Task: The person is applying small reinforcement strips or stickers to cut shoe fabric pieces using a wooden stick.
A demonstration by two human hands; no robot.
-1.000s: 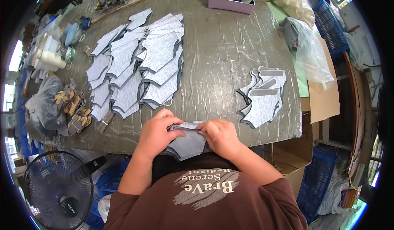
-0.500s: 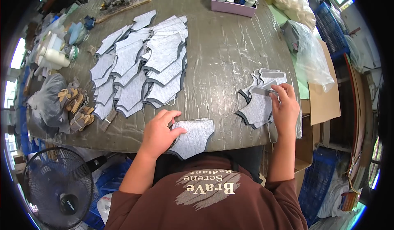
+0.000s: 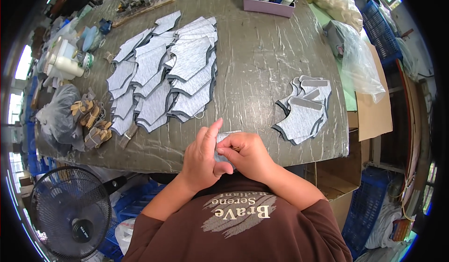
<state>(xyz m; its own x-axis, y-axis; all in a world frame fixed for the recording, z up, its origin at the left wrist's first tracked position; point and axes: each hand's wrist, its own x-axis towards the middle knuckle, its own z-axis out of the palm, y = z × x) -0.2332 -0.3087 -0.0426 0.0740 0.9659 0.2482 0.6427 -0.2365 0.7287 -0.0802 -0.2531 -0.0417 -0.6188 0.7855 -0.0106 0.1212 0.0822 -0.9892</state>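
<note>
I have one grey fabric piece (image 3: 223, 142) pinched between both hands at the near edge of the table (image 3: 262, 61), right in front of my chest. My left hand (image 3: 202, 156) is curled around its left side, with the thumb pressing from below and the forefinger standing up. My right hand (image 3: 247, 153) is closed over its right side, fingertips nipping the top edge. Most of the piece is hidden behind my fingers, so I cannot tell exactly what they are doing to it.

To my right, near the table's edge, lies a small stack of pieces (image 3: 304, 110) with a lighter strip across each top and a dark border. I judge these to be the ones already handled; there are only a few.

To my left and further back spreads a much larger layout of pieces (image 3: 163, 77), overlapping in rows, plain grey with no strip showing. If those are the ones waiting, I reckon the work is at an early stage, with far more left than done.

Beyond them, a box of small jars (image 3: 269, 0) sits at the far edge, clear bags (image 3: 355, 51) slump on the right, and white bottles (image 3: 65, 63) stand at the far left. A fan (image 3: 70, 213) stands below the table on my left.
</note>
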